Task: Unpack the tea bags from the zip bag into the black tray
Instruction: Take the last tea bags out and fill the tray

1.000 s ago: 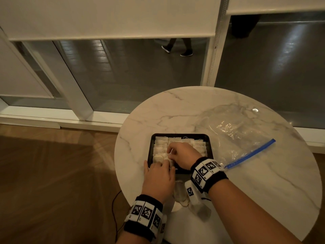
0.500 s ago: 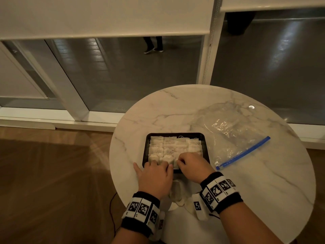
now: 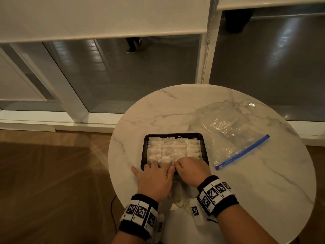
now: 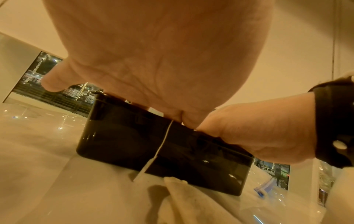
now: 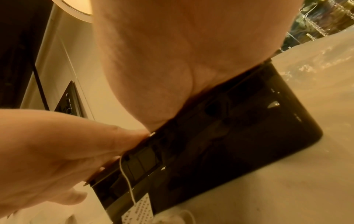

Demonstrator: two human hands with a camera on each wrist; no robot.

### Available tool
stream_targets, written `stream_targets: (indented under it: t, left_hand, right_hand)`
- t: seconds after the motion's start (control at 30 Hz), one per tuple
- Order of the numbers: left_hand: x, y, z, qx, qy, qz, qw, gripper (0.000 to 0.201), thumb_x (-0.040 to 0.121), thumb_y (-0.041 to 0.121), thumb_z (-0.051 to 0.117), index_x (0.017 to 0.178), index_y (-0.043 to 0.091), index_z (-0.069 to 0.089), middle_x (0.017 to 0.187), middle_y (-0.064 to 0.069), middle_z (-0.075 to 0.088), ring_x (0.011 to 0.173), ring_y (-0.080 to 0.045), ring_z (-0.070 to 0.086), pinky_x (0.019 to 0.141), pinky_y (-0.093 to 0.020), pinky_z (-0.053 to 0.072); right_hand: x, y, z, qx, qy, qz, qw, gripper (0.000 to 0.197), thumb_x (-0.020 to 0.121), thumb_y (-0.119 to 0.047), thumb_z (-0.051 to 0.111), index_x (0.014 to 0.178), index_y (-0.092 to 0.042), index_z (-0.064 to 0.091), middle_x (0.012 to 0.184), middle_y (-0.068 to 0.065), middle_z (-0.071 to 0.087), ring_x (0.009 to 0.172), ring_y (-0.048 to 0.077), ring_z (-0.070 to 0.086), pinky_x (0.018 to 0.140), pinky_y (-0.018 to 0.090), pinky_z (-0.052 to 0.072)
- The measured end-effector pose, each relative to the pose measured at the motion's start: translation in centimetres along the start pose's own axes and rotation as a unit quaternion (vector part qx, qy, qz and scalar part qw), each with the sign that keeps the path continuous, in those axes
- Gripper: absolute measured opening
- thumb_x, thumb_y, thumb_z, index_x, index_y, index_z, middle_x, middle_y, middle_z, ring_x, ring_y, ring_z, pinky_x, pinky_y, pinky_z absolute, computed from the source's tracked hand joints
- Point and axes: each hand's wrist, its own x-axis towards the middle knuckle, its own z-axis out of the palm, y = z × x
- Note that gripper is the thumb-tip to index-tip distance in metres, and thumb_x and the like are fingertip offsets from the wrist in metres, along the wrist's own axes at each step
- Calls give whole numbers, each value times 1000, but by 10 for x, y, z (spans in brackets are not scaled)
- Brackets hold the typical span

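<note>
The black tray (image 3: 204,138) sits on the round marble table (image 3: 263,182), packed with rows of white tea bags (image 3: 174,147). My left hand (image 3: 158,165) reaches over the tray's near rim, fingers lying on the near row, thumb spread on the table. Beside it, my right hand (image 3: 178,162) has curled fingers that pinch a tea bag in the near row. A string (image 4: 164,139) with its paper tag (image 5: 138,212) hangs over the tray's near wall (image 4: 118,136). Loose tea bags (image 3: 177,194) lie on the table under my wrists. The clear zip bag (image 3: 233,136) lies flat to the right.
The zip bag's blue zip strip (image 3: 242,152) points at the tray's near right corner. The table edge (image 3: 112,166) is close on the left, with wooden floor (image 3: 52,182) below. A glass wall with white frames (image 3: 73,103) stands behind the table.
My right hand has drawn back from the middle of the tray to the near row beside my left hand. The left hand has stayed at the near rim.
</note>
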Motion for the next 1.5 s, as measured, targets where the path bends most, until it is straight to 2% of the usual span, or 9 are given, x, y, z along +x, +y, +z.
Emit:
stream_targets:
  t: [0.4,0.53,0.63,0.77,0.9,1.23,1.37,1.43,1.5]
  left_hand:
    - [0,0,2,-3,27,-1,1000,50,103,59,12,131,45,50,128,7,62,125,-23,51,111,-76,8]
    - [1,0,1,-9,47,-6,999,43,102,59,18,124,42,51,125,5,58,119,-21,51,110,-69,20]
    - [3,-3,2,-8,53,-21,998,44,101,60,18,117,39,54,122,4,58,113,-21,52,107,-67,25]
    - [4,-5,4,28,27,-17,999,48,101,57,15,127,42,53,128,0,55,118,-25,50,107,-76,16]
    - [4,-5,4,34,18,-14,999,47,102,55,15,131,42,50,132,-1,54,122,-26,49,108,-77,14]
    - [3,-4,0,-47,12,-22,999,45,103,57,18,120,41,56,126,2,55,122,-23,46,109,-78,10]
    - [-3,-6,-8,-14,36,6,999,38,104,50,20,119,41,54,121,6,56,117,-20,48,108,-77,10]
    - [-6,-8,-14,-46,70,6,996,36,102,52,25,116,40,56,118,10,56,118,-17,47,111,-73,9]
    - [-10,-11,-22,-69,114,10,991,29,101,51,34,115,41,58,119,15,54,121,-13,45,115,-65,6]
  right_hand:
    - [3,1,3,-9,9,3,1000,45,101,-48,29,88,-25,66,85,0,67,78,20,62,78,37,51]
    - [3,2,3,-10,7,3,1000,42,101,-46,30,86,-26,63,83,-2,66,76,19,62,75,36,51]
    - [3,2,2,-13,5,-1,1000,37,101,-43,31,79,-28,55,79,-4,61,72,19,58,68,34,43]
    - [4,-1,0,-15,8,1,1000,37,102,-44,31,78,-27,54,77,-4,58,71,19,56,67,32,39]
    - [4,-2,1,-15,8,0,1000,38,102,-44,31,78,-26,54,78,-3,59,71,19,56,68,32,39]
    - [3,-4,-2,-4,2,13,1000,43,102,-47,31,89,-24,66,80,-4,59,74,18,57,71,33,44]
    - [-5,-4,-7,91,55,-25,994,37,102,-37,39,74,-22,59,71,-6,59,68,13,57,67,33,47]
    - [-12,-2,-12,136,102,-51,984,34,101,-35,44,74,-22,60,71,-8,57,69,8,55,68,33,51]
    - [-22,-1,-18,152,137,-64,977,27,100,-35,49,80,-24,63,76,-12,58,76,4,54,72,26,49]
